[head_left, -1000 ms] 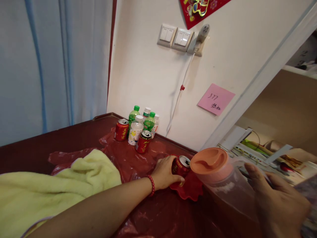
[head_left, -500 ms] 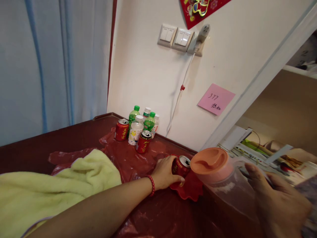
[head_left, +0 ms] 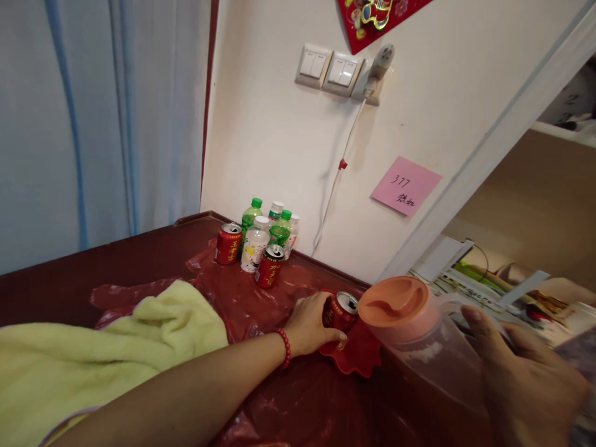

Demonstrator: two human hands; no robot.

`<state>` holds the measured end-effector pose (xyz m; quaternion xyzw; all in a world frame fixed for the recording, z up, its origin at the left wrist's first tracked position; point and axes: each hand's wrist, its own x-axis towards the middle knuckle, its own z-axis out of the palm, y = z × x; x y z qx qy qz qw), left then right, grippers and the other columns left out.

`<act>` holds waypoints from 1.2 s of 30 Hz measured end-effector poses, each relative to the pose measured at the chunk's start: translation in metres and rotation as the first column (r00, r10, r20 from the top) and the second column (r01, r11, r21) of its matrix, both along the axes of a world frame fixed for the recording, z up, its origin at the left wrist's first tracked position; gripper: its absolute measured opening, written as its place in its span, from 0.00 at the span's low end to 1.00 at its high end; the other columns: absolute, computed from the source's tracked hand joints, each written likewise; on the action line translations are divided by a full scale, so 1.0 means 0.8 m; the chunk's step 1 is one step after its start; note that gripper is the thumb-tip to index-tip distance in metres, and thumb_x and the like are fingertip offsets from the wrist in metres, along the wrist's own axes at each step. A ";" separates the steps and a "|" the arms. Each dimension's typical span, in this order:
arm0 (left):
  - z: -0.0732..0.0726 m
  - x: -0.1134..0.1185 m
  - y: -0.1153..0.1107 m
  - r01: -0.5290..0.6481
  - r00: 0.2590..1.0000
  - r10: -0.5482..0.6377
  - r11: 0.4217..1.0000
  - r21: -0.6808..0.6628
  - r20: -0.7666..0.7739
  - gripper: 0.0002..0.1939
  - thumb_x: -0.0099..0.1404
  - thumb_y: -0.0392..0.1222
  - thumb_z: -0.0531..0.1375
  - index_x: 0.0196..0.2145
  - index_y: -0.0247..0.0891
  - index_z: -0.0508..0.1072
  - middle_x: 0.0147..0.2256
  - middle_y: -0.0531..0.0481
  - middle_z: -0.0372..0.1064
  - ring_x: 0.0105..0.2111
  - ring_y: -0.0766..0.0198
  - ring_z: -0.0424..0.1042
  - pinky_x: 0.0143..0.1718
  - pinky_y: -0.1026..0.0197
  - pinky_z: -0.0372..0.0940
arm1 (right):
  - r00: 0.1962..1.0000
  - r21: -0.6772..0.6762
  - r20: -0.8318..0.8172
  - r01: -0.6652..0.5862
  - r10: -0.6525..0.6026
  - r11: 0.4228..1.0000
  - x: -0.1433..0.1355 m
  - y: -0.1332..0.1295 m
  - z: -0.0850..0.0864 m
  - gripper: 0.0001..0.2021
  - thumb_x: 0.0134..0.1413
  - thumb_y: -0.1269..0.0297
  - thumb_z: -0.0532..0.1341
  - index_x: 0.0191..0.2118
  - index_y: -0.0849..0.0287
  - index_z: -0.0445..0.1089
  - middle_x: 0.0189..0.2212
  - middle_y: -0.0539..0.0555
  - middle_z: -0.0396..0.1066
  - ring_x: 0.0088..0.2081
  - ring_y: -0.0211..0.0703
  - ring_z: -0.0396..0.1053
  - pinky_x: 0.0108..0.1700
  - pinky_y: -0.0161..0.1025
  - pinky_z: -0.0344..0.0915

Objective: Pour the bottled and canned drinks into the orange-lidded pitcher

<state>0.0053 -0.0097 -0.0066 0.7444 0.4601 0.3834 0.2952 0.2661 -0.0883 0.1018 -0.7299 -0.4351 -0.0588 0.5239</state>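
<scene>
My left hand [head_left: 311,323], with a red bead bracelet at the wrist, is closed around a red drink can [head_left: 341,313]. The can's top is open, and it stands in a red scalloped dish [head_left: 356,351]. On the right, my right hand [head_left: 526,372] grips the handle of a translucent plastic pitcher [head_left: 433,360]. The pitcher is tilted to the left, its orange lid [head_left: 395,302] close beside the can's rim. No stream of liquid can be made out between them.
Two more red cans [head_left: 270,267] and several bottles [head_left: 256,245] stand grouped near the wall. A yellow towel [head_left: 162,335] lies at left on the table [head_left: 139,261], beside red plastic sheeting [head_left: 218,279]. A white cable [head_left: 335,186] hangs from the wall socket.
</scene>
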 end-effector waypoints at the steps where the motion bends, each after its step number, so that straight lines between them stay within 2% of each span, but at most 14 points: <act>1: 0.000 0.000 0.000 -0.001 1.000 0.001 1.000 -0.004 -0.003 0.38 0.47 0.48 0.78 0.54 0.41 0.71 0.54 0.44 0.76 0.53 0.43 0.73 0.55 0.46 0.65 | 1.000 0.007 -0.015 0.024 -0.024 1.000 -0.005 -0.001 0.002 0.26 0.43 0.34 0.66 0.20 0.50 0.62 0.16 0.46 0.50 0.26 0.45 0.52 0.26 0.41 0.51; 7: 0.001 0.000 -0.003 -0.002 1.000 0.002 1.000 -0.004 -0.002 0.38 0.47 0.47 0.78 0.54 0.41 0.71 0.54 0.44 0.76 0.53 0.43 0.73 0.55 0.46 0.65 | 0.999 0.015 0.001 0.044 -0.044 0.999 -0.024 -0.006 0.008 0.25 0.45 0.34 0.65 0.23 0.52 0.65 0.18 0.45 0.48 0.26 0.42 0.52 0.28 0.40 0.50; 12: 0.002 0.000 -0.002 0.002 1.000 -0.002 1.000 0.000 0.004 0.39 0.46 0.47 0.78 0.54 0.41 0.71 0.53 0.45 0.76 0.52 0.44 0.73 0.54 0.46 0.65 | 0.998 -0.008 0.005 0.060 -0.060 0.998 -0.014 -0.004 0.005 0.26 0.46 0.32 0.64 0.26 0.53 0.69 0.20 0.45 0.58 0.26 0.41 0.52 0.27 0.41 0.51; 15: 0.002 0.000 -0.002 -0.005 1.000 0.005 1.000 -0.010 0.003 0.38 0.46 0.47 0.78 0.54 0.42 0.71 0.53 0.44 0.76 0.52 0.44 0.74 0.54 0.47 0.65 | 0.997 -0.050 0.017 0.072 -0.071 0.996 -0.006 -0.002 0.005 0.27 0.43 0.30 0.64 0.25 0.52 0.68 0.18 0.45 0.56 0.26 0.43 0.53 0.27 0.41 0.52; 26: -0.002 -0.001 0.000 0.001 1.000 -0.001 1.000 0.006 0.018 0.38 0.48 0.47 0.78 0.54 0.42 0.71 0.54 0.43 0.76 0.54 0.44 0.73 0.55 0.46 0.65 | 0.999 -0.008 0.024 0.043 -0.043 0.999 -0.017 -0.005 0.007 0.30 0.44 0.26 0.62 0.25 0.51 0.68 0.19 0.46 0.56 0.29 0.45 0.56 0.28 0.41 0.53; 30: -0.003 0.000 0.001 0.004 1.000 -0.004 1.000 0.004 0.018 0.39 0.47 0.47 0.78 0.55 0.42 0.71 0.54 0.43 0.76 0.54 0.44 0.73 0.55 0.47 0.65 | 0.999 -0.019 0.020 0.033 -0.033 0.999 -0.015 -0.006 0.007 0.29 0.43 0.26 0.63 0.28 0.51 0.71 0.20 0.47 0.60 0.30 0.47 0.59 0.28 0.41 0.54; 33: -0.002 0.000 0.001 -0.002 1.000 0.002 1.000 0.003 0.007 0.39 0.48 0.47 0.78 0.55 0.42 0.71 0.54 0.43 0.75 0.54 0.43 0.73 0.55 0.46 0.65 | 0.999 -0.030 0.027 0.037 -0.037 0.999 -0.012 -0.005 0.007 0.30 0.43 0.25 0.62 0.28 0.51 0.71 0.22 0.48 0.65 0.29 0.45 0.58 0.28 0.42 0.54; 36: 0.000 0.000 0.001 -0.002 1.000 0.002 1.000 -0.001 0.004 0.38 0.48 0.48 0.78 0.55 0.42 0.71 0.55 0.43 0.75 0.54 0.43 0.73 0.56 0.46 0.65 | 0.998 -0.059 0.053 0.046 -0.043 0.997 -0.007 -0.004 0.007 0.31 0.42 0.24 0.61 0.26 0.51 0.70 0.22 0.48 0.64 0.27 0.44 0.56 0.28 0.42 0.54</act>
